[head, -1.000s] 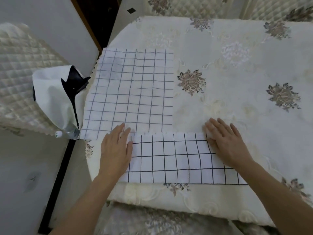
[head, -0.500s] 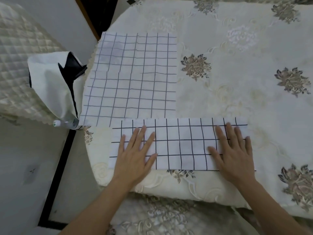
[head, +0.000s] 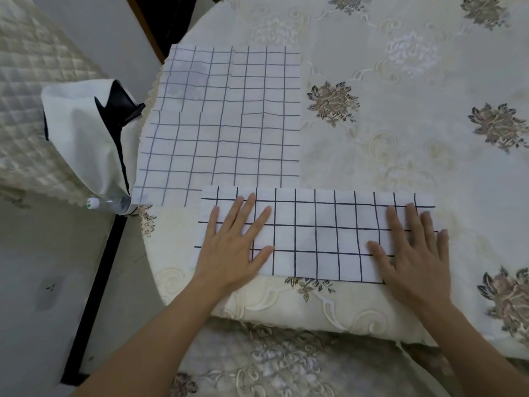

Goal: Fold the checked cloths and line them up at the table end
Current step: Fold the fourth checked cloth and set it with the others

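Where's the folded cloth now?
Head view, near table edge: the folded cloth lies under the left hand and right hand, overlapping the larger cloth's near edge.

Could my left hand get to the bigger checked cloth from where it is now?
Probably yes. The left hand lies flat on the folded cloth, and the bigger checked cloth lies just beyond it, with nothing between them.

A white fabric cloth with a bold black grid lies flat as a long, narrow folded rectangle along the near edge of the table, its long side running left to right. Beyond its left part lies a larger, squarish white cloth with a fainter grey grid, flat at the table's left edge. The narrow strip overlaps its near right corner.
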Demonstrator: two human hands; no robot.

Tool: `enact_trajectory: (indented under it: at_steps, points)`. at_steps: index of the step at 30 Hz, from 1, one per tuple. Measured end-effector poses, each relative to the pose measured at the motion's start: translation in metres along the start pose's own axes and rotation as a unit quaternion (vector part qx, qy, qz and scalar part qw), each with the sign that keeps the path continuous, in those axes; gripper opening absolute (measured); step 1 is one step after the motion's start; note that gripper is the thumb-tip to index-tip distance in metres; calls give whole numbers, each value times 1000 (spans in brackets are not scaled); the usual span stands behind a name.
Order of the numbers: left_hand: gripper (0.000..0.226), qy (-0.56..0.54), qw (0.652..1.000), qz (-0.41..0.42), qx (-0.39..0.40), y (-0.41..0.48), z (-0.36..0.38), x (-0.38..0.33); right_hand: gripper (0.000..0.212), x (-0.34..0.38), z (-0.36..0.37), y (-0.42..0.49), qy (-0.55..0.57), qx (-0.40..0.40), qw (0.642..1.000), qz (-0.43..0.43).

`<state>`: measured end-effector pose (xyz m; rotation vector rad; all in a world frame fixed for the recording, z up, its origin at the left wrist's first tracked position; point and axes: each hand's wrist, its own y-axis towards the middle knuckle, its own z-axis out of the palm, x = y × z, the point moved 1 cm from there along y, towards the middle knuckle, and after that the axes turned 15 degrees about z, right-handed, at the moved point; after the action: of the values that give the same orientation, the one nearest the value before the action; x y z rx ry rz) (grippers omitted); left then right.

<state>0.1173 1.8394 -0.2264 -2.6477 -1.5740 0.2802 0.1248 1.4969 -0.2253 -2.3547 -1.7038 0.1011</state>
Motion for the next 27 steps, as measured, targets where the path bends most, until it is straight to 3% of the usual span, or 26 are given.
enact_trajectory:
  at_steps: [5, 11, 22, 27]
  points:
    - [72, -8, 1000, -9, -18, 1, -7, -12, 80, 8, -6, -6, -12, -37, 999, 3]
    - [67, -19, 999, 48, -12, 44, -2, -71, 71, 82, 9, -20, 9, -30, 992, -124]
    - [64, -1, 999, -47, -15, 7, -1, 22, 70, -7, -3, 13, -12, -11, 999, -32]
    - [66, -10, 998, -62, -26, 7, -5, 11, 77, -3, -4, 8, -18, -4, 1000, -13]
